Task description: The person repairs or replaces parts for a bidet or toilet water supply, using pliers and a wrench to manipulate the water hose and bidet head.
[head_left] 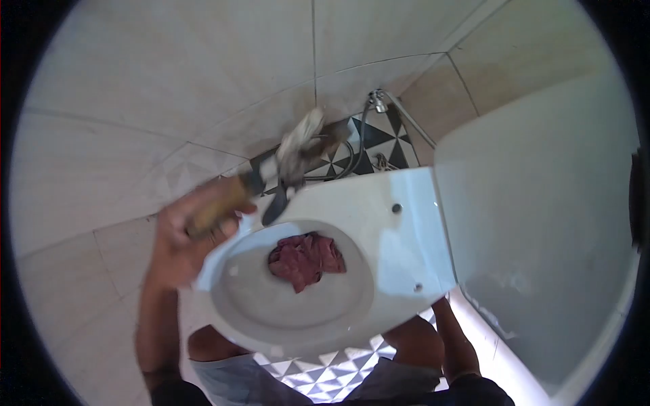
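Observation:
My left hand [198,220] is closed around the yellowish handle of a tool [220,210], raised over the left side of the toilet's rim. Past a grey collar, the tool's head is dark and smeared by motion, and something whitish shows beside it; I cannot make out its exact kind. Below and to the right is the white toilet bowl [291,338], with no seat on it. Inside the bowl lies a crumpled dark red cloth [308,260]. My right forearm [460,345] reaches up to the toilet's near right edge, where the hand is hidden behind it.
A metal tap [378,101] with a grey hose [363,139] sits low in the wall corner. The white cistern [542,223] rises on the right. Pale tiled walls [169,81] stand close around, over a black-and-white patterned floor [325,382].

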Motion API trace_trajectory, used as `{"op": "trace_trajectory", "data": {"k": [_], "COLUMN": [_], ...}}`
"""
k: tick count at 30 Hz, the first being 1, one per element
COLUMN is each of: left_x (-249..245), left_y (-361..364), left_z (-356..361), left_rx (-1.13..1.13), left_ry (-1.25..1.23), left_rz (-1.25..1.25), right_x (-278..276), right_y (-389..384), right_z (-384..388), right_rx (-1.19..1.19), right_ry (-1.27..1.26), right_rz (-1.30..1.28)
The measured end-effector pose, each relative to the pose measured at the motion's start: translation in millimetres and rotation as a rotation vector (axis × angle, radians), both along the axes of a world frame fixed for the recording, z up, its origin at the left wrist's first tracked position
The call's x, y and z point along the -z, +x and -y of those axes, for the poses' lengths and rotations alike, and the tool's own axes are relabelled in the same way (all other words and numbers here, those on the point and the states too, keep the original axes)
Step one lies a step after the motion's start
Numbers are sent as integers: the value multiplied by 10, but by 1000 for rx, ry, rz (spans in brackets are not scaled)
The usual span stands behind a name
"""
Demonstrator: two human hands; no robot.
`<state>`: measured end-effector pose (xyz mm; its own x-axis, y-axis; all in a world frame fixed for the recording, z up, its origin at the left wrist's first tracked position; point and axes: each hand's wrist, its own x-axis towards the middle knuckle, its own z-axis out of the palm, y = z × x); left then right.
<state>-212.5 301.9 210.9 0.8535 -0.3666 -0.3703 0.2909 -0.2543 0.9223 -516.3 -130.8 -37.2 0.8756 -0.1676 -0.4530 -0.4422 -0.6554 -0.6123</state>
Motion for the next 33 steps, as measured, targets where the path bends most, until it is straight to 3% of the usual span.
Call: {"op": "trace_trajectory", "data": {"k": [3,4,5,7,9,10,11,13,15,16,17,19,22,23,24,26,33], "left_x": [-81,-125,-132,-452,-750,-802,-855,-609,-755,-830,-793,-721,-618,-718,-756,-765,-221], "left_y": [-455,-635,-856,-1149,-1447,-1602,-1761,-2171,-2336,-2422,-2578,-2861,-3227,-3185,-3145,-3087,-3262], "left_z": [-91,-29,38,175,263,299,333,259,524,653,778,969,1229,1429,1506,1537,891], "left_rx": [50,76,67,113,135,155,174,276,325,350,323,281,662,627,615,889,387], "left_ry": [-205,-336,-390,-295,-155,-197,-232,-326,-245,-205,-165,-108,168,124,126,234,334], "left_rz": [25,47,38,-192,-597,-698,-799,-836,-832,-830,-774,-720,-199,-144,-153,-247,-474], "right_x": [-864,-1221,-1514,-2182,-2825,-2791,-2895,-3528,-3443,-3318,-3295,-3269,-3026,-2907,-2639,-2408,-845], "right_y": [-444,-468,-534,-489,-265,-411,-323,167,179,36,-28,-130,-423,-553,-843,-1147,-1549], "right_z": [-265,-377,-503,-826,-1177,-1403,-1458,-1526,-1635,-1760,-1751,-1715,-1540,-1460,-1440,-1235,-825], "right_rx": [128,229,325,507,653,731,540,405,531,693,689,600,505,666,599,598,563], "right_ry": [32,31,83,256,515,729,721,593,861,1114,1138,675,557,728,685,607,-24], "right_rz": [-139,-318,-288,-253,-185,-95,-34,100,79,-74,-79,-215,-421,-303,-292,-344,-696]}}
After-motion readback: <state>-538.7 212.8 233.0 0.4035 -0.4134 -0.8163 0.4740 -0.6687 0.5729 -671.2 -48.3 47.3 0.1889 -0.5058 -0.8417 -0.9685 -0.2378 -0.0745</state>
